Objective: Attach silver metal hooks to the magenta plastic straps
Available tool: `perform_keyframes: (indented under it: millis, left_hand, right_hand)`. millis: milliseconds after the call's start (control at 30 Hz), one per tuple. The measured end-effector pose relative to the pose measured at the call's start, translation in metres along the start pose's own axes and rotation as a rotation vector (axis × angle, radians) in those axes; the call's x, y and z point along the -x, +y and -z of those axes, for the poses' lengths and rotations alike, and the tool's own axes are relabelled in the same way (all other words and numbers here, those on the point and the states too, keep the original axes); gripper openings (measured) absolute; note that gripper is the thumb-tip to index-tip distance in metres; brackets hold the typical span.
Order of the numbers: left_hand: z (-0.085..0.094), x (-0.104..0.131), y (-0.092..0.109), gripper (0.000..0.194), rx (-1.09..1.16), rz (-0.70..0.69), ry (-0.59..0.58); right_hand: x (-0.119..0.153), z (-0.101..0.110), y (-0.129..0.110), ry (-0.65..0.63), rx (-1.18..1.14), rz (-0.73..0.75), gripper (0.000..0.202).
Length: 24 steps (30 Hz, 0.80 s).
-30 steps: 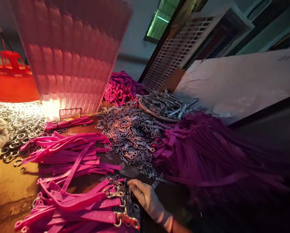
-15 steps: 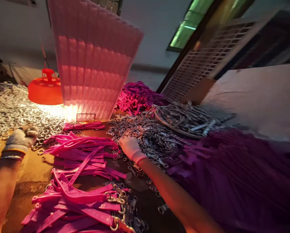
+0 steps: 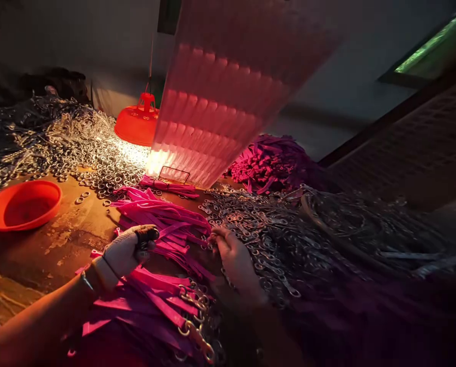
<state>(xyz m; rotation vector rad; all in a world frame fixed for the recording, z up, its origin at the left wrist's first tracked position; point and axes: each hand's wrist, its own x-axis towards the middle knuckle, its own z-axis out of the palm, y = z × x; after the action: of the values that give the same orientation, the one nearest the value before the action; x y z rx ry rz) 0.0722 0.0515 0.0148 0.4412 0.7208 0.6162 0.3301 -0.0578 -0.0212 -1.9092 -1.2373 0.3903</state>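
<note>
Many straps (image 3: 159,298) lie near; left hand (image 3: 126,250) curls narrow above them, right hand (image 3: 233,257) pinches beside clips (image 3: 269,234), contents of both unclear.

A strip of table (image 3: 73,229) lies open between bowl (image 3: 23,206) and straps (image 3: 166,224), crossed in front by the left arm (image 3: 48,316); panel (image 3: 212,112) and lamp (image 3: 136,125) obstruct the rear, metal clips (image 3: 266,229) the right.

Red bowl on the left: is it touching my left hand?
Apart. The head view shows bare tabletop between the bowl and the left hand.
</note>
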Motion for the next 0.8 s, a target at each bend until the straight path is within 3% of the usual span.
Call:
perform_keyframes:
  millis: [67, 200, 400, 633, 700, 800]
  left_hand:
    - [-0.005, 0.008, -0.013, 0.016, -0.033, 0.007, -0.009]
    - [-0.008, 0.014, -0.033, 0.014, -0.064, -0.008, -0.076]
    - [-0.009, 0.019, -0.037, 0.02, -0.17, -0.075, -0.149]
    - [-0.012, 0.017, -0.02, 0.018, 0.03, -0.117, -0.056]
    - [-0.015, 0.018, -0.005, 0.019, 0.118, -0.083, -0.063]
    - [-0.015, 0.019, 0.034, 0.025, 0.178, -0.098, -0.141]
  right_hand:
    - [0.023, -0.015, -0.028, -0.076, -0.228, -0.02, 0.03]
    - [0.05, -0.036, -0.075, -0.174, -0.387, -0.047, 0.041]
    - [0.049, -0.043, -0.103, -0.19, -0.461, -0.009, 0.033]
    - [0.046, -0.045, -0.112, -0.101, -0.444, -0.03, 0.038]
    - [0.048, -0.046, -0.11, -0.068, -0.418, -0.028, 0.039]
    - [0.056, -0.048, -0.105, -0.088, -0.367, -0.031, 0.037]
